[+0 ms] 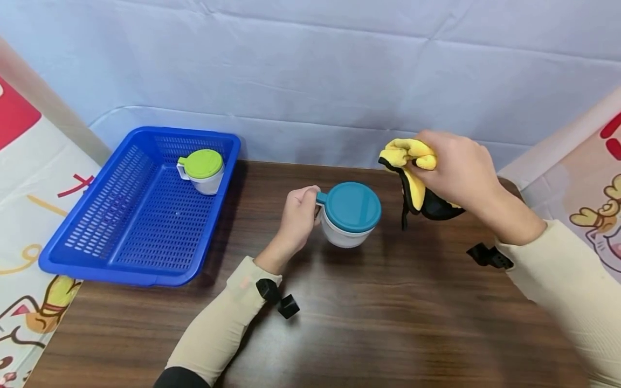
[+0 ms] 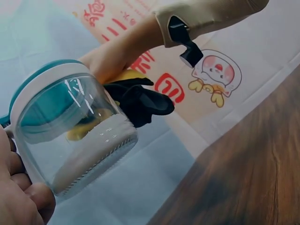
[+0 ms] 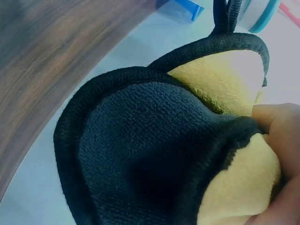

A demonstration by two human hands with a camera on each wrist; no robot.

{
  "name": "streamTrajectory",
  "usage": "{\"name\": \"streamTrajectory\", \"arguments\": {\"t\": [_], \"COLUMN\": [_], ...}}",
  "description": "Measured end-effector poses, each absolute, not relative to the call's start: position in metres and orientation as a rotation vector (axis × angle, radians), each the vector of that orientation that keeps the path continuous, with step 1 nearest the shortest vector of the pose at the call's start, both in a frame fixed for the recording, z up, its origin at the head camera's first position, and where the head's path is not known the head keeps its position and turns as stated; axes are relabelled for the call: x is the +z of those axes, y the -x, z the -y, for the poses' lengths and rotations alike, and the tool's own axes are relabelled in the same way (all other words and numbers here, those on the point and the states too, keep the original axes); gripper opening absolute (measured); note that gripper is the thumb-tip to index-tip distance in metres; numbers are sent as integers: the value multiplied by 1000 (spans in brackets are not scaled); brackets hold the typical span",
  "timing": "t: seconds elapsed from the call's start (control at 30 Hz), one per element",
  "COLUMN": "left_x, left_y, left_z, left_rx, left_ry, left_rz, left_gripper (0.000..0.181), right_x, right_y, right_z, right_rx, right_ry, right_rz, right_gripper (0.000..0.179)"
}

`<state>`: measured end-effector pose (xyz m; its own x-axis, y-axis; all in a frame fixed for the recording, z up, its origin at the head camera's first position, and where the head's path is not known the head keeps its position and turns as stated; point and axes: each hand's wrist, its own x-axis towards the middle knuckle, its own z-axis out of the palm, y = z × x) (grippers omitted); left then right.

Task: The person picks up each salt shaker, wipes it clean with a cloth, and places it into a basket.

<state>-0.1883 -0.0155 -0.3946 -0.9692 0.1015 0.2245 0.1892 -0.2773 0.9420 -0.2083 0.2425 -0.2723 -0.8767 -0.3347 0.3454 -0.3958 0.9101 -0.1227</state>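
Note:
My left hand (image 1: 297,215) grips the handle of a clear jar with a teal lid (image 1: 353,207). In the left wrist view the jar (image 2: 75,136) tilts, and a whitish layer of contents lies in its lower part. My right hand (image 1: 458,164) holds a bunched yellow and black cloth (image 1: 412,196) to the right of the jar, above the table. Up close in the right wrist view, the cloth (image 3: 136,126) shows a dark fuzzy face, black stitched edging and a yellow side, with thumb and fingers pinching it. A black loop hangs from it.
A blue plastic basket (image 1: 204,253) stands at the left of the brown wooden table (image 1: 368,323). Inside it, near the back right corner, is a similar jar with a green lid (image 1: 204,164). A pale cloth backdrop (image 1: 310,81) rises behind the table, with printed cloths at both sides.

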Motion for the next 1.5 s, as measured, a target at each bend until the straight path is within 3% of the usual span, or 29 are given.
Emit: {"name": "streamTrajectory", "arguments": {"t": [0.83,1.27,1.5], "left_x": [-396,-397,-399], "left_y": [189,189,188], "left_z": [25,31,32], "left_rx": [-2495,-2481,-2492], "left_ry": [318,223,180], "left_rz": [1783,1822,1819], "left_gripper": [43,41,39], "right_x": [-288,-310,-342], "right_y": [184,165,154], "right_z": [-282,-324,-340], "right_rx": [253,275,269], "right_ry": [-622,-740,-743], "right_rz": [2759,2772,2792], "right_gripper": [21,40,44]}}
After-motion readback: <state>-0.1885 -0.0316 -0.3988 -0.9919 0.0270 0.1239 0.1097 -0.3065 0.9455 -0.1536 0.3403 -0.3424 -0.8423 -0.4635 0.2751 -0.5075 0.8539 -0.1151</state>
